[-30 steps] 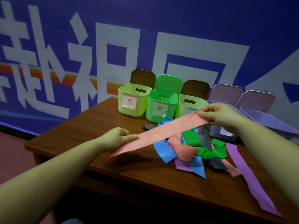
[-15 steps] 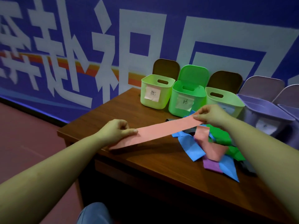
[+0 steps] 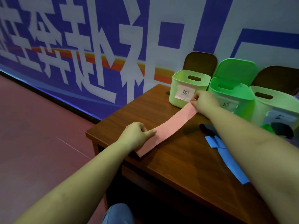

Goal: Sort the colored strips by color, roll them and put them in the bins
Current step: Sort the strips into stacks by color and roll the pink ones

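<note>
A long pink strip (image 3: 169, 125) is stretched over the left part of the wooden table (image 3: 178, 162). My left hand (image 3: 135, 135) pinches its near end by the table's left edge. My right hand (image 3: 204, 101) pinches its far end, just in front of the pale green bin (image 3: 189, 88) with a paper label. A brighter green bin (image 3: 233, 97) and another pale green bin (image 3: 275, 107) stand to its right. A blue strip (image 3: 226, 157) lies on the table under my right forearm.
The bins' lids stand open against the blue banner wall. A dark strip (image 3: 208, 128) and a green scrap (image 3: 267, 127) lie near the right bins. The table's left corner drops to a reddish floor. My knee (image 3: 118, 214) shows below.
The view has swung left, so the strip pile is mostly out of frame. Both hands carried the pink strip left and farther back, my right hand now by the leftmost bin.
</note>
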A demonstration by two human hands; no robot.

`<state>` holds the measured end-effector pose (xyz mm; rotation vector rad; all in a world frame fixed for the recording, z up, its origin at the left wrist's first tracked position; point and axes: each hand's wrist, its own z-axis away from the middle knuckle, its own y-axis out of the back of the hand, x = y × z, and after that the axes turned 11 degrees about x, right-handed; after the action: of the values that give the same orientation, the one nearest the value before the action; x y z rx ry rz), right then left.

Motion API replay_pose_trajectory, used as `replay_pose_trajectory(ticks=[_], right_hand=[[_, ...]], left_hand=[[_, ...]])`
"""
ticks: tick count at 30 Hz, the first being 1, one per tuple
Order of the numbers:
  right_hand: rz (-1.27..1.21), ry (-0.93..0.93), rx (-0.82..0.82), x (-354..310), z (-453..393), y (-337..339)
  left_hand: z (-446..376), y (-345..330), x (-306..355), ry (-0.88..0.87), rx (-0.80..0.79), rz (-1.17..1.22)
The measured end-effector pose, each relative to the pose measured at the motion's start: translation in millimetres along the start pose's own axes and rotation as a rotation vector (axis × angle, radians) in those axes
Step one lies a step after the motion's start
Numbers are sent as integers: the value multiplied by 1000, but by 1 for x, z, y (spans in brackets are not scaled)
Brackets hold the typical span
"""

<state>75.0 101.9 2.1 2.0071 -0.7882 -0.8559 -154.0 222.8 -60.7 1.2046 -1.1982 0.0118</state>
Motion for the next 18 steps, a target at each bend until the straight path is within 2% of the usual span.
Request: replay_pose_trajectory(ticks=[4, 9, 13, 15, 18], right_hand=[[16, 9, -12, -13, -6, -25], [25, 49, -16, -19, -10, -41], [21, 55, -14, -16, -12, -46], [9, 59, -21, -14, -12, -49], [-10, 58, -29, -12, -12, -52]], left_hand=[[-5, -5, 0, 8, -34, -57], [-5, -6, 6, -133, 9, -433], [-8, -2, 10, -182, -19, -640], [-14, -6, 13, -249, -39, -630], [-26, -19, 24, -372, -136, -449]])
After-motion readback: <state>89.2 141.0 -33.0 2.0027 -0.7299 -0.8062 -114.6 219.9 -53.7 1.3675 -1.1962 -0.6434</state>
